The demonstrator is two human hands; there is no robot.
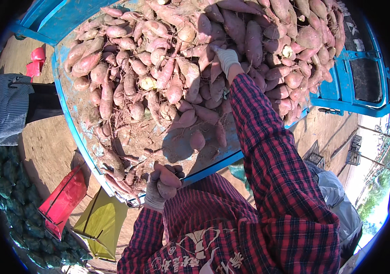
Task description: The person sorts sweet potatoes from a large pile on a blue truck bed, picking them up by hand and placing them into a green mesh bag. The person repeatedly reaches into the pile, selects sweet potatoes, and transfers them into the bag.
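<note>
My left hand (154,191), in a white glove with dark fingers, holds two small sweet potatoes (169,177) by the near edge of a blue truck bed (212,167). My right hand (226,57), gloved the same way, reaches far forward into a large heap of pink, soil-dusted sweet potatoes (167,68). Its fingers are partly hidden among the roots, so I cannot tell whether they grip one. One loose sweet potato (197,140) lies apart on the bed. Thin roots and small tubers (112,162) lie at the bed's near left corner.
Left of the bed stand a person in a checked garment (5,109), a red bag on a frame (65,195), a yellow bag on a frame (102,222) and stacked green net sacks (27,219). At right are a blue side panel (331,82) and black crates (353,157).
</note>
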